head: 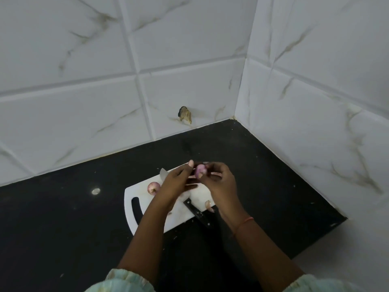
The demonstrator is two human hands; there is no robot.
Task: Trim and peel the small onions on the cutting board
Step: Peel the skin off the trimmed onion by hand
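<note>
Both hands meet above the far side of the white cutting board [145, 209]. Between them is a small pinkish-purple onion [200, 171]. My left hand [176, 182] holds it from the left with the thumb raised, and my right hand [221, 182] pinches it from the right. A second small onion [153, 187] with its skin on lies on the board's left part. A knife lies on the board: its black handle [197, 212] juts over the near edge and its blade tip [163, 173] shows beyond my left hand. Pieces of peel [209, 205] lie near the board's right edge.
The board sits on a black countertop [73, 218] in a corner of white marble-patterned tiled walls. A chipped spot [185, 115] marks the back wall. A small pale spot [95, 191] lies on the counter left of the board.
</note>
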